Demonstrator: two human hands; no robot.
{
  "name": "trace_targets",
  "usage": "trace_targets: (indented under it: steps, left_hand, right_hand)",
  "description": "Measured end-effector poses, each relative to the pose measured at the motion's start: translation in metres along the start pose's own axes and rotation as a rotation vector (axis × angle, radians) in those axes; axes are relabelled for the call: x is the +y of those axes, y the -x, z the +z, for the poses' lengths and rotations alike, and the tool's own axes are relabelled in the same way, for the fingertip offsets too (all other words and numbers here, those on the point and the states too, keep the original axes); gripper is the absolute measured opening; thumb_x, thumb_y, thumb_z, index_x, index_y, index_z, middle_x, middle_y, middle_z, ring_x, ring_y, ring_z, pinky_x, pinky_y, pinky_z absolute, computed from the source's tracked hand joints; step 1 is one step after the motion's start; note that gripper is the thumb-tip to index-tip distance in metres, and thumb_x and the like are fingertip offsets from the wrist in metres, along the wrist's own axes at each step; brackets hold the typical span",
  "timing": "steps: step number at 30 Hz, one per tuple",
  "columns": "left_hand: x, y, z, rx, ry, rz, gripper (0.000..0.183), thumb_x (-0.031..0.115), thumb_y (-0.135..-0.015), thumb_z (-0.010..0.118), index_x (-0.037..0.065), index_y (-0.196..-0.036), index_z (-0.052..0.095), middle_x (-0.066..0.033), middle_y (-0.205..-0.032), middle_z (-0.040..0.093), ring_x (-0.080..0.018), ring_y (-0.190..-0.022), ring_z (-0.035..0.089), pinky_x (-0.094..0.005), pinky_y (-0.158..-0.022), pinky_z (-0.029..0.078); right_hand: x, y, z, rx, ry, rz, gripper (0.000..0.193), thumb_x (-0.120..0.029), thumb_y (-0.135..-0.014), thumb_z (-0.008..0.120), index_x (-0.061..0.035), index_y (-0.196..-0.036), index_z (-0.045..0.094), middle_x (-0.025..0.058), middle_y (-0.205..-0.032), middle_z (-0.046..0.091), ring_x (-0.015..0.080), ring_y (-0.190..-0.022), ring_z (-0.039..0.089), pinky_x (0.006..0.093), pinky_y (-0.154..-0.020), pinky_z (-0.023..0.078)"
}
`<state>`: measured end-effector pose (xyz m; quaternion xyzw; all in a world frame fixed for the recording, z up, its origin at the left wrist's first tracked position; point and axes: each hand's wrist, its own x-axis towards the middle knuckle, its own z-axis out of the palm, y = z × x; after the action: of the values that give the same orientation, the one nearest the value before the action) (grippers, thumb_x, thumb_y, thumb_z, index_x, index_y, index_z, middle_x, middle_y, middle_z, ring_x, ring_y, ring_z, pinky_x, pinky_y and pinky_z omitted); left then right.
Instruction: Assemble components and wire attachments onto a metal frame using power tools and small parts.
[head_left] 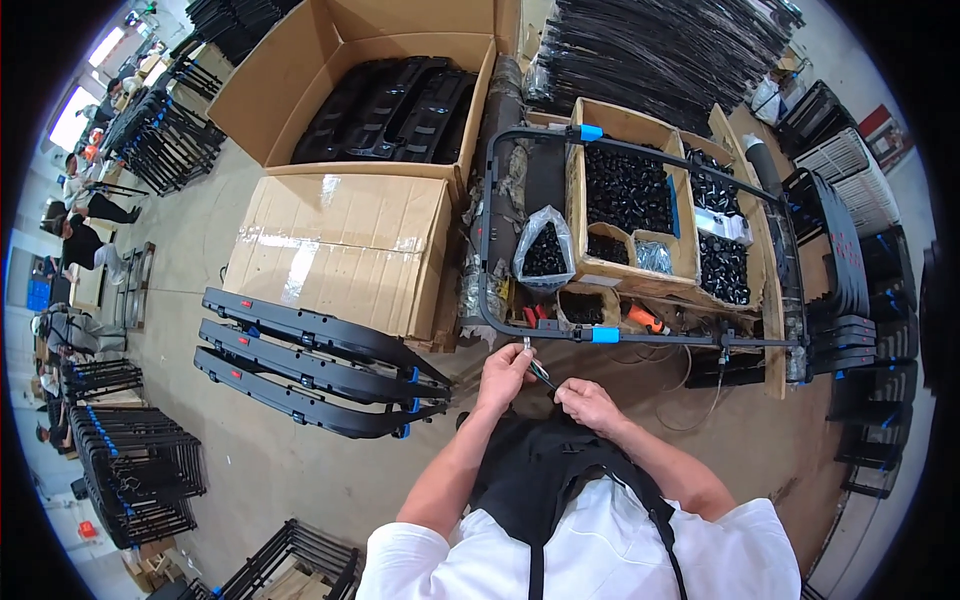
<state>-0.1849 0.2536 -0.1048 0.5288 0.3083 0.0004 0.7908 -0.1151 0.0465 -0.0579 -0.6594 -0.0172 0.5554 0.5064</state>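
My left hand [504, 377] is closed in a pinch just below the near bar of a black tubular frame [487, 240]. A small pale, metallic-looking piece shows at its fingertips, near the bar. My right hand [590, 404], to its right and a little nearer, is closed on the other end of a thin dark strip [541, 374] that runs between both hands. Green and white show along the strip; its exact kind is too small to tell. The frame lies over the bench and carries a blue sleeve [605, 335] on its near bar and another blue sleeve [591, 132] on the far one.
A wooden compartment box [682, 215] of black plastic parts and silver fasteners sits inside the frame, beside a plastic bag [545, 255] of black pieces. An orange-and-black tool [643, 318] lies nearby. Cardboard boxes [340, 250] and stacked black curved panels [300, 365] stand left. People work far left.
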Motion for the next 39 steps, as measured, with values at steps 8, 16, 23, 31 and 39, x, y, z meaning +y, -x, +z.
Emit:
trace_targets:
  steps: [8, 16, 23, 31, 39]
  left_hand:
    - [0.022, 0.001, 0.004, 0.088, 0.002, -0.107, 0.025, 0.021, -0.107, 0.063, -0.002, -0.110, 0.074, -0.0046, -0.089, 0.075, -0.0090, -0.069, 0.065, -0.0251, -0.062, 0.054]
    - [0.006, -0.003, 0.009, 0.153, 0.104, -0.057, 0.024, 0.021, -0.108, 0.063, 0.000, -0.107, 0.074, -0.0057, -0.088, 0.075, -0.0091, -0.066, 0.063, -0.0248, -0.059, 0.053]
    - [0.008, -0.009, 0.015, 0.185, 0.068, -0.065, 0.025, 0.023, -0.109, 0.062, 0.001, -0.107, 0.072, -0.0079, -0.091, 0.077, -0.0106, -0.069, 0.066, -0.0262, -0.060, 0.053]
    - [-0.014, 0.007, -0.005, 0.132, 0.015, 0.001, 0.033, 0.025, -0.110, 0.058, 0.000, -0.124, 0.073, -0.0066, -0.110, 0.078, -0.0158, -0.091, 0.072, -0.0306, -0.085, 0.056]
    - [-0.040, 0.029, -0.035, -0.015, -0.432, -0.008, 0.031, 0.026, -0.111, 0.057, 0.004, -0.127, 0.071, -0.0075, -0.105, 0.075, -0.0133, -0.097, 0.067, -0.0319, -0.090, 0.053]
  right_hand:
    - [-0.002, -0.004, 0.005, 0.013, -0.007, -0.038, 0.021, -0.025, -0.110, 0.057, -0.0070, -0.101, 0.063, -0.0085, -0.069, 0.044, 0.0022, -0.056, 0.035, 0.0229, -0.049, 0.026]
    - [0.007, -0.011, 0.009, -0.022, 0.008, -0.115, 0.023, -0.026, -0.110, 0.057, -0.0061, -0.103, 0.064, -0.0063, -0.070, 0.048, 0.0046, -0.058, 0.039, 0.0230, -0.052, 0.032]
    - [0.002, -0.013, 0.010, 0.003, -0.005, -0.074, 0.024, -0.027, -0.110, 0.057, -0.0053, -0.103, 0.065, -0.0046, -0.073, 0.051, 0.0060, -0.061, 0.043, 0.0233, -0.056, 0.038]
    - [0.003, -0.039, 0.024, -0.107, -0.318, -0.127, 0.018, -0.019, -0.113, 0.052, -0.0051, -0.117, 0.062, 0.0044, -0.094, 0.067, 0.0137, -0.080, 0.065, 0.0309, -0.076, 0.056]
    - [-0.009, -0.062, 0.043, -0.096, -0.422, -0.135, 0.018, -0.020, -0.114, 0.050, -0.0059, -0.120, 0.060, 0.0061, -0.100, 0.067, 0.0163, -0.088, 0.065, 0.0336, -0.081, 0.057]
